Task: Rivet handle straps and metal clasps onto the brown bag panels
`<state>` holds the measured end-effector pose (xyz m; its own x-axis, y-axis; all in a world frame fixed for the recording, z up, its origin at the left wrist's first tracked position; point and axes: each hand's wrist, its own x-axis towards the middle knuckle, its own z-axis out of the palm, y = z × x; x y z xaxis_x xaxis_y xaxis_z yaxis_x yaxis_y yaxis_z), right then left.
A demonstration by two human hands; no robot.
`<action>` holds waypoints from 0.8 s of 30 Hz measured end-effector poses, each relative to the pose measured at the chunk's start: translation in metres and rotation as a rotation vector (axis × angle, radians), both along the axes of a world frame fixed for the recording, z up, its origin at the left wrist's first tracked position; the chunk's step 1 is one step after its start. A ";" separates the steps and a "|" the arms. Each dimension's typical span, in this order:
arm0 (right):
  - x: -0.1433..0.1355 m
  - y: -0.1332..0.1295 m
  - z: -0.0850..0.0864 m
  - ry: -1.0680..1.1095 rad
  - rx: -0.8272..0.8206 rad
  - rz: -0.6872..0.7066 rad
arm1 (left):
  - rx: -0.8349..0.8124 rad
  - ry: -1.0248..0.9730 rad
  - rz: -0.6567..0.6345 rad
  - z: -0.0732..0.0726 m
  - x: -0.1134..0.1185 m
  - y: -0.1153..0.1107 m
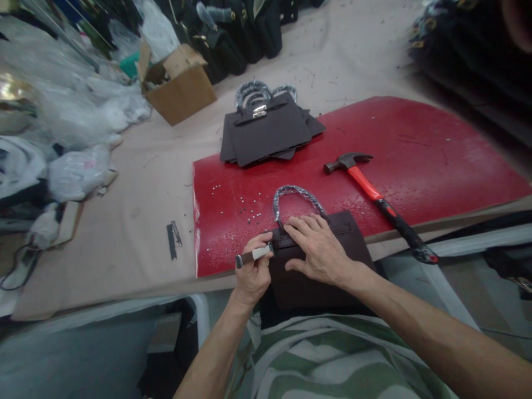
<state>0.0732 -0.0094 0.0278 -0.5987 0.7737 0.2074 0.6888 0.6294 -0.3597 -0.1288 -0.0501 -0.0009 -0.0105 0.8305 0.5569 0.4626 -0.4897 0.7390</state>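
Observation:
A dark brown handbag panel (324, 271) with a plastic-wrapped handle (297, 191) lies at the table's front edge, partly over the red board. My right hand (318, 249) rests on it just below the handle, fingers stretched out and thumb spread. Pinched in my left hand (253, 277) is a short punch (253, 256) with a brown end and a pale metal part; its tip is against the panel's upper left corner. What lies under the tip is hidden. To the right, a claw hammer (369, 191) with an orange and black handle lies across the board.
Similar brown panels (270, 133) with wrapped handles are stacked at the back of the red board (419, 144). Small bits (249, 208) are scattered on it. Left are two small tools (172, 238), a cardboard box (183, 91) and plastic bags (78, 172). Black bags (233, 44) stand behind.

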 end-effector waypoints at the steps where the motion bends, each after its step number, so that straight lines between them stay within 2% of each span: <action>1: 0.000 0.000 0.000 0.003 -0.005 -0.002 | 0.014 -0.001 -0.005 0.000 0.001 0.000; 5: 0.001 0.000 0.001 0.051 -0.015 0.008 | 0.020 0.003 -0.017 -0.003 0.001 -0.001; 8: 0.013 0.001 0.009 0.215 0.047 -0.017 | 0.020 -0.004 -0.012 -0.004 0.000 0.000; 11: 0.046 0.009 0.019 0.314 0.204 -0.238 | 0.030 0.007 -0.035 -0.005 -0.001 0.003; 13: 0.080 0.016 0.020 0.252 0.319 -0.433 | 0.052 0.008 -0.067 -0.004 -0.002 0.005; 15: 0.114 0.022 0.015 0.103 0.347 -0.585 | 0.070 0.008 -0.088 -0.004 -0.001 0.006; 17: 0.141 0.023 0.009 -0.088 0.254 -0.665 | 0.072 0.006 -0.076 -0.003 0.000 0.007; 19: 0.154 0.021 0.007 -0.235 0.121 -0.700 | 0.066 0.009 -0.054 -0.001 0.001 0.007; 24: 0.141 0.021 0.024 -0.387 -0.179 -0.719 | 0.053 0.043 -0.043 0.001 0.001 0.007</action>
